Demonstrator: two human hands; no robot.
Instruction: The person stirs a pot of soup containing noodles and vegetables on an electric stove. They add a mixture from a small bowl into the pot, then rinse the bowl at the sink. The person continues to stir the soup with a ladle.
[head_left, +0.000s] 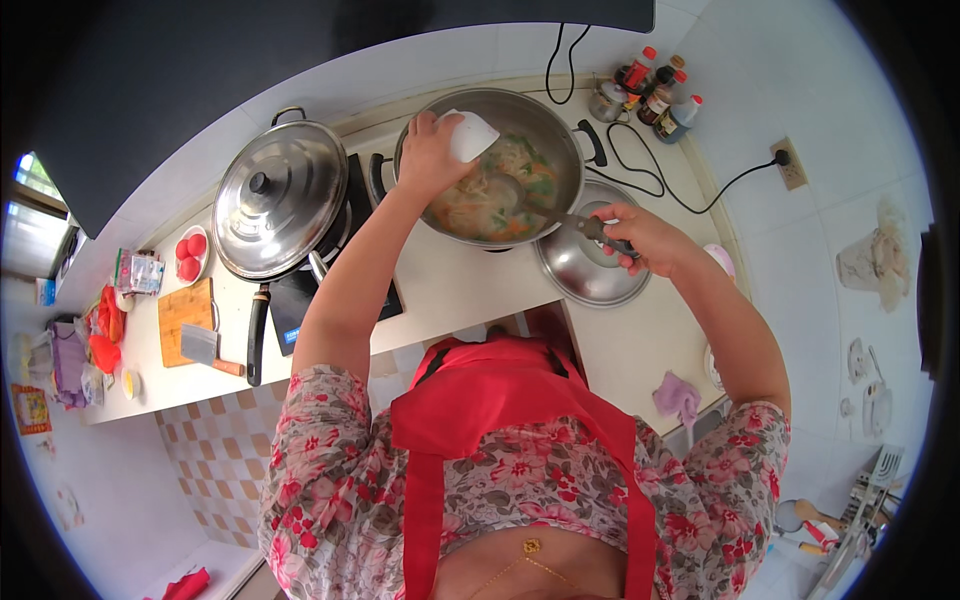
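My left hand grips a small white bowl, tilted over the left part of a large metal pot. What the bowl holds is hidden. In the pot is a cloudy soup with green leaves and orange shreds. My right hand is closed around the dark handle of a metal ladle, whose head lies in the soup. Below my right hand, a round metal lid lies on the counter beside the pot.
A lidded frying pan stands left on a cooktop, its handle towards me. Further left are a cleaver on a wooden cutting board and a dish of red round items. Sauce bottles and a black cord lie behind right.
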